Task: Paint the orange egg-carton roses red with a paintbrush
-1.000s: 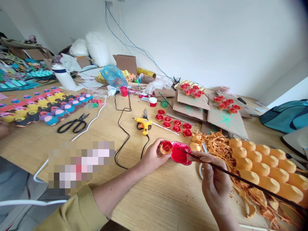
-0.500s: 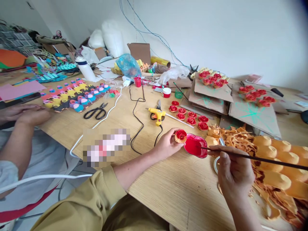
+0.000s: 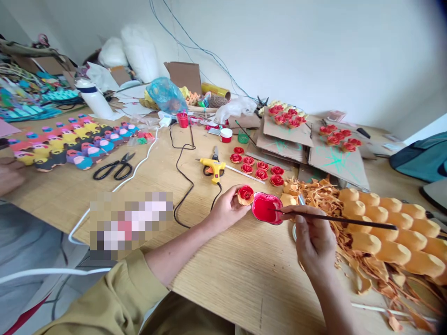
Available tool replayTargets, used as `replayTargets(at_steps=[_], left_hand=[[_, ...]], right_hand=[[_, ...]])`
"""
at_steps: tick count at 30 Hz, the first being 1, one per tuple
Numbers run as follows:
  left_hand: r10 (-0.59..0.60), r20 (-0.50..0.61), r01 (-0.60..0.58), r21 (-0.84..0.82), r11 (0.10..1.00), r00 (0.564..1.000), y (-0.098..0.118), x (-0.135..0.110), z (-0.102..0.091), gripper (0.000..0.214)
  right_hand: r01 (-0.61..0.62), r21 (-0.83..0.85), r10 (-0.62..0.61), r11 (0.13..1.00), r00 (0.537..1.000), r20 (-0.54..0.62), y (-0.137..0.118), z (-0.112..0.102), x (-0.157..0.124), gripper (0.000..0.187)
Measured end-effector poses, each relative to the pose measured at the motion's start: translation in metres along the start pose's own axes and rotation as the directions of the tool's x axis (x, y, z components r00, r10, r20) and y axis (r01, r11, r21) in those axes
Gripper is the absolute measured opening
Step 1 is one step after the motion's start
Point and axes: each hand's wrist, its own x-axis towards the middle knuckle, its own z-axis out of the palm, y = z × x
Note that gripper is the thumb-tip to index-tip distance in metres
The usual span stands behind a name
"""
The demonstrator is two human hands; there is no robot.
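Note:
My left hand (image 3: 228, 207) pinches a paper rose (image 3: 245, 195), red inside with bare orange outer petals, just left of the paint bowl. In my right hand (image 3: 316, 237) is a long dark paintbrush (image 3: 352, 220), held like a pen. Its tip reaches into the small bowl of red paint (image 3: 261, 215) between my hands. Behind the bowl, several finished-looking red roses (image 3: 261, 174) lie in rows on the table. An orange egg carton (image 3: 396, 221) with pointed cups stands to the right of my right hand, beside torn orange scraps (image 3: 323, 200).
A yellow glue gun (image 3: 213, 167) with its black cable lies mid-table. Black scissors (image 3: 114, 168) and a white cord are to the left, near painted carton figures (image 3: 80, 144). Cardboard sheets (image 3: 337, 160) hold more roses. A co-worker's hand (image 3: 10, 176) rests at the left edge.
The view has turned to the right, so everything appears shifted left. The brush tip stays in the paint bowl, and the rose remains in my left hand.

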Motion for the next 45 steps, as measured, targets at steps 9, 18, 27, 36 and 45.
replayTargets(at_steps=[9, 18, 27, 36, 45], left_hand=[[-0.004, 0.001, 0.004, -0.048, 0.999, 1.0, 0.0, 0.001, -0.001, 0.042], [0.007, 0.018, -0.006, -0.034, 0.999, 1.0, 0.001, -0.001, -0.001, 0.042], [-0.003, 0.021, 0.004, -0.043, 0.999, 1.0, -0.003, -0.002, 0.001, 0.044], [-0.021, 0.01, 0.021, -0.074, 0.997, 1.0, -0.002, -0.002, 0.002, 0.042], [-0.021, 0.07, 0.027, -0.084, 0.996, 0.997, -0.003, -0.005, 0.007, 0.046]], right_hand=[[0.08, -0.121, -0.063, 0.989, 0.989, 0.137, -0.008, 0.0, 0.003, 0.023], [0.095, -0.189, -0.06, 0.977, 0.982, 0.181, -0.008, -0.001, 0.004, 0.021], [0.03, -0.172, -0.007, 0.985, 0.991, 0.134, -0.01, -0.001, 0.006, 0.024], [-0.037, 0.025, 0.039, 0.999, 0.995, -0.094, -0.009, -0.004, 0.001, 0.02], [0.187, 0.09, -0.184, 0.978, 0.982, -0.033, -0.024, 0.005, 0.0, 0.017]])
